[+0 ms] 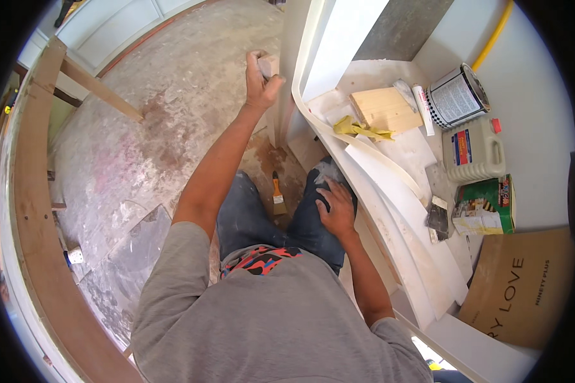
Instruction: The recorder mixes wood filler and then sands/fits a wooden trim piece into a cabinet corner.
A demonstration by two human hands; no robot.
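Note:
My left hand (260, 89) reaches far forward, its fingers wrapped round a small pale pinkish block (268, 66) that looks like a sanding block. The block is at the edge of an upright white panel (292, 48); whether it touches cannot be told. My right hand (337, 209) lies with fingers apart on my right thigh, holding nothing. Pale dust marks the jeans (326, 172) by that knee. Between my legs a paintbrush (276, 195) with an orange and black handle lies on the floor, bristles toward me.
On the right, a white shelf (390, 210) holds a wooden board (386, 110), yellow cloth (358, 129), paint can (457, 96), beige jug (473, 150), green box (485, 207) and scraper blade (437, 218). A cardboard box (524, 287) stands nearer. A curved wooden frame (35, 210) bounds the left.

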